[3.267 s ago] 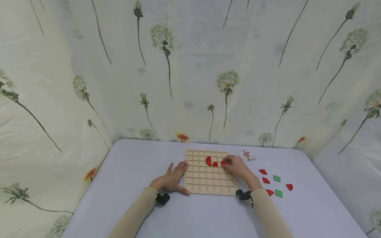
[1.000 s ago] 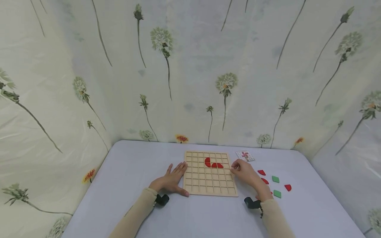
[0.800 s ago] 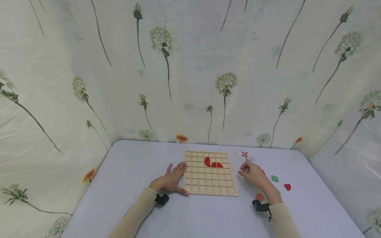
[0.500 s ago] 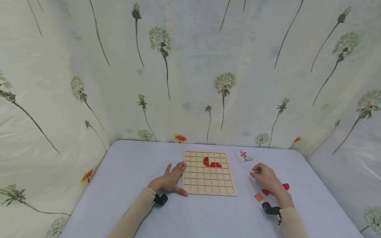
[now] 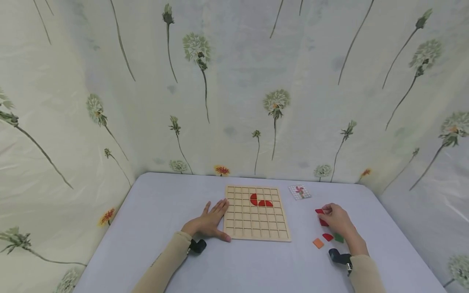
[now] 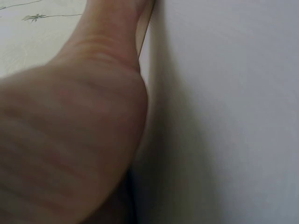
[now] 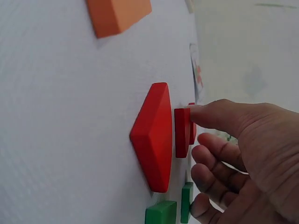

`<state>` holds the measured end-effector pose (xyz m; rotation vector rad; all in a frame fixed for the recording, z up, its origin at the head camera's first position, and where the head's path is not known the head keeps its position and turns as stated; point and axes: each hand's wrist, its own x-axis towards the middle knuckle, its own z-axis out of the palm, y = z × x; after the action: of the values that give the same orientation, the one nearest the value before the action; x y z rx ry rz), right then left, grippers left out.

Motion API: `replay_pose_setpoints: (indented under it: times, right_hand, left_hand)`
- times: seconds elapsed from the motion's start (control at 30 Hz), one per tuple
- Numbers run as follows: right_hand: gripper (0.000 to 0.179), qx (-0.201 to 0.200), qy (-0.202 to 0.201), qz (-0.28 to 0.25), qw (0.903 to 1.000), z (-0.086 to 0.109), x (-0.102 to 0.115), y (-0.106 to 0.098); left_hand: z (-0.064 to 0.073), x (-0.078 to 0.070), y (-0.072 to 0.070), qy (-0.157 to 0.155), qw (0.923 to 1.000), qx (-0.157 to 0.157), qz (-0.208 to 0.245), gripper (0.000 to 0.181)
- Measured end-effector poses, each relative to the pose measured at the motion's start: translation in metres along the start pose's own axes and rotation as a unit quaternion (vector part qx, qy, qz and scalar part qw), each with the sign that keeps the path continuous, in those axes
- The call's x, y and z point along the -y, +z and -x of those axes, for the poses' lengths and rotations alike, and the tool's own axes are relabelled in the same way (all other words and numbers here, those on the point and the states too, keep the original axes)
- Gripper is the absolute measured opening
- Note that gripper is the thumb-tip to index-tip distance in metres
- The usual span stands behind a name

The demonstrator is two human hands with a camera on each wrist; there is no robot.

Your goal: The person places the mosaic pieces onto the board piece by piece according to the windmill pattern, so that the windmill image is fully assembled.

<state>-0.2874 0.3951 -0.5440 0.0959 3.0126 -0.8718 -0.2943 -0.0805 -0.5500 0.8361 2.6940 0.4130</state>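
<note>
My left hand (image 5: 209,224) lies with spread fingers at the left edge of a pale wooden grid board (image 5: 253,234); in the left wrist view the hand (image 6: 79,121) fills much of the picture. Red quarter-circle pieces (image 5: 265,203) sit in cells in the board's upper middle. To the right of the board, my right hand (image 5: 337,217) has its thumb and index finger at the edges of a red quarter-circle piece (image 5: 318,211) on the table. Closer to the wrist lie two more red pieces (image 5: 327,237), and the right wrist view shows the nearest red piece (image 7: 156,135) large.
An orange square piece (image 5: 318,243) lies left of the right wrist. Under that hand's near side shows a green piece (image 5: 338,238), and a second green piece (image 7: 187,200) appears in the right wrist view. Behind them lies a card with a pinwheel picture (image 5: 299,192).
A red piece held over the board is now in a cell beside the others. My right hand has moved from the board rightward to the loose red pieces. The left hand has stayed put.
</note>
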Motion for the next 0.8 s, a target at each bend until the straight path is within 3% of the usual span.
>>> replay_pose_setpoints:
  times: [0.2, 0.53, 0.8]
  right_hand:
    - [0.041, 0.01, 0.007, 0.003, 0.9999, -0.004, 0.0, -0.001]
    - [0.032, 0.005, -0.028, 0.014, 0.9995, -0.013, -0.001, 0.003]
    - [0.032, 0.018, -0.012, 0.013, 0.9997, -0.012, 0.003, 0.003]
  left_hand:
    - [-0.001, 0.001, 0.001, 0.001, 1.0, -0.001, 0.001, 0.129]
    - [-0.001, 0.002, -0.001, 0.003, 1.0, -0.001, -0.004, 0.129]
    - [0.0, 0.002, 0.0, 0.003, 1.0, 0.0, -0.003, 0.129]
